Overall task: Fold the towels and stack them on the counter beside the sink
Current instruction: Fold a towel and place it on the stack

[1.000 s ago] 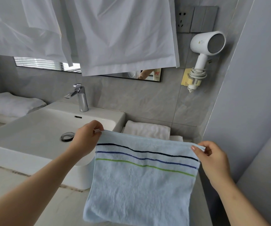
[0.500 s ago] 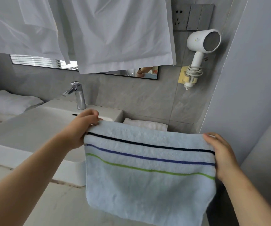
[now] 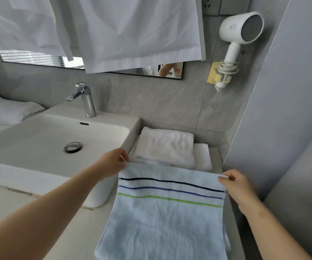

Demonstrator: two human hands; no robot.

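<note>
A light blue striped towel (image 3: 166, 222) is held by its far edge above the bench (image 3: 87, 231), just to the right of the sink (image 3: 39, 132) and just in front of a stack of folded white towels (image 3: 164, 147) that lies against the back wall. The far left corner is pinched between the thumb and curled fingers of the left hand (image 3: 114, 162), and the far right corner is pinched in the same way by the right hand (image 3: 236, 186); nothing else is held by either. The held edge runs left to right, sloping slightly down toward the right, and the three stripes lie parallel to it. The long axis as shown runs from that edge toward the person, and the near part is draped down onto the bench. Layered edges at the near right suggest the cloth is already doubled, though this cannot be confirmed. Since only the corners are gripped, the middle of the edge could sag and the next fold could be skewed, most likely at the lower right side. The near end lies close to the front of the bench, so it could slide off if tension is released unevenly. The white stack could also be pushed askew if the towel is dragged onto it rather than lifted and lowered.
</note>
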